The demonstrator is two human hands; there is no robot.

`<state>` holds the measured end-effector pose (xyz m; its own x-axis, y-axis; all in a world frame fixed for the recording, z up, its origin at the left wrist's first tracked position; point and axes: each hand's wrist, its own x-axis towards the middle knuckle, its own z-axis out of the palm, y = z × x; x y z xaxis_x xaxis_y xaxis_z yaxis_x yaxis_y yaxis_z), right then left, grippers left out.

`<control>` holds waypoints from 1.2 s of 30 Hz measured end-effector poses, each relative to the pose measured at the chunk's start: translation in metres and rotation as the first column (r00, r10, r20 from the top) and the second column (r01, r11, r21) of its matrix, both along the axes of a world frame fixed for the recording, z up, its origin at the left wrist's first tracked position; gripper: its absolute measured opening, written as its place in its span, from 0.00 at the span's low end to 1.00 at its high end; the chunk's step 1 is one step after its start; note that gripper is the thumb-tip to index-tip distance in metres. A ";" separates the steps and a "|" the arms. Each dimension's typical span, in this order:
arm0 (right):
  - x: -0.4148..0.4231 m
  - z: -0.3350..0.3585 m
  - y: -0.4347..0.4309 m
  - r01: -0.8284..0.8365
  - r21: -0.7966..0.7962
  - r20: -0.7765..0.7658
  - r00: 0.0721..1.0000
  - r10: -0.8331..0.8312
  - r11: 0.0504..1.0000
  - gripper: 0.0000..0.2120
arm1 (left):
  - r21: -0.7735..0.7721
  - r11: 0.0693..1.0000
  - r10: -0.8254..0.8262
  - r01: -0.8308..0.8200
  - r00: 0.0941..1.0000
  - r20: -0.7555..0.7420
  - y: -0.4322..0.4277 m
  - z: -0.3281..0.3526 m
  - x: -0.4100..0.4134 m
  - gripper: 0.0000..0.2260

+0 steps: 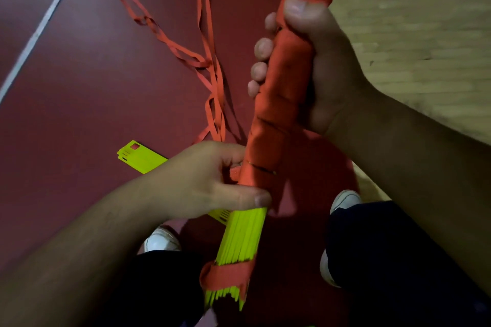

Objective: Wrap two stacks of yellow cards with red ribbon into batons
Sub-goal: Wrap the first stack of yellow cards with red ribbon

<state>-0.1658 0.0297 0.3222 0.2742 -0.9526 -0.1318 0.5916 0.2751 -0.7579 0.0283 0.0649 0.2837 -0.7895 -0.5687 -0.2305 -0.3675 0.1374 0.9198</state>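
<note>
Your right hand grips the wrapped baton; your left hand pinches red ribbon at the wrap edge, above bare yellow cards. Beneath: dark red floor, white line, wood flooring at right

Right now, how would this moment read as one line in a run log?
step: wrapping | right hand: grips baton | left hand: pinches red ribbon at wrap edge | yellow cards: partly bare
</note>
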 end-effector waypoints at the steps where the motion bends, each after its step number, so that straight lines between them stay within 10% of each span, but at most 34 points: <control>1: 0.000 0.000 0.000 0.028 0.011 -0.030 0.999 -0.027 1.000 0.08 | -0.015 1.000 0.019 -0.019 0.999 0.032 -0.002 -0.002 0.001 0.15; 18: 0.000 0.004 -0.003 0.157 0.020 -0.241 0.959 -0.147 0.987 0.10 | -0.118 0.993 0.020 0.010 0.969 0.246 -0.002 -0.004 0.003 0.33; 26: 0.003 -0.004 -0.012 0.364 0.042 -0.371 0.870 -0.324 0.930 0.08 | -0.355 0.918 0.343 -0.177 0.805 0.485 0.006 0.008 -0.011 0.37; 31: 0.004 -0.017 -0.020 0.552 0.000 -0.543 0.701 -0.463 0.834 0.24 | -0.528 0.827 0.446 -0.193 0.796 0.409 0.015 -0.001 -0.020 0.28; 36: -0.005 -0.017 -0.019 0.508 0.011 -0.522 0.737 -0.429 0.861 0.29 | -0.465 0.850 0.379 -0.249 0.901 0.210 0.009 -0.010 -0.013 0.27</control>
